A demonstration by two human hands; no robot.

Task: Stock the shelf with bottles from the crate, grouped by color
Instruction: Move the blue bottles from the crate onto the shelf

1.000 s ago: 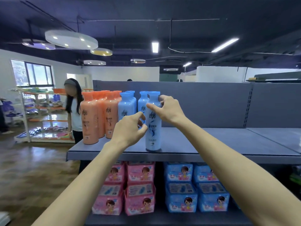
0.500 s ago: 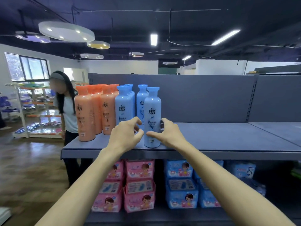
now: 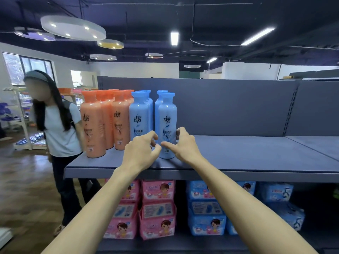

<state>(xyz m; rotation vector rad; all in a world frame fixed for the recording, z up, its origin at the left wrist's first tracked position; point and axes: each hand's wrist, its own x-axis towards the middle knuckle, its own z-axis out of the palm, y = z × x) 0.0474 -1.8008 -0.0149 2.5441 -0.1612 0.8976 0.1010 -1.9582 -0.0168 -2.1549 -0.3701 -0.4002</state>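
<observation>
A light blue bottle [image 3: 167, 114] stands upright near the front of the grey top shelf [image 3: 247, 154], at the right end of the blue group [image 3: 140, 120]. Low on its right side my right hand [image 3: 185, 146] grips it, thumb across the front and fingers round the side. From the left, my left hand [image 3: 141, 150] closes curled fingers and thumb tip on its lower left edge. Orange bottles [image 3: 93, 125] stand in rows at the shelf's left end. The crate is out of view.
A person [image 3: 60, 129] in a pale blue shirt stands close to the shelf's left end. To the right of the bottles the top shelf is bare. Pink packs [image 3: 157, 208] and blue packs [image 3: 205, 208] fill the shelf below.
My right hand slid from the bottle's neck down to its lower body. My left hand stayed by its lower left side. The person at the left came nearer.
</observation>
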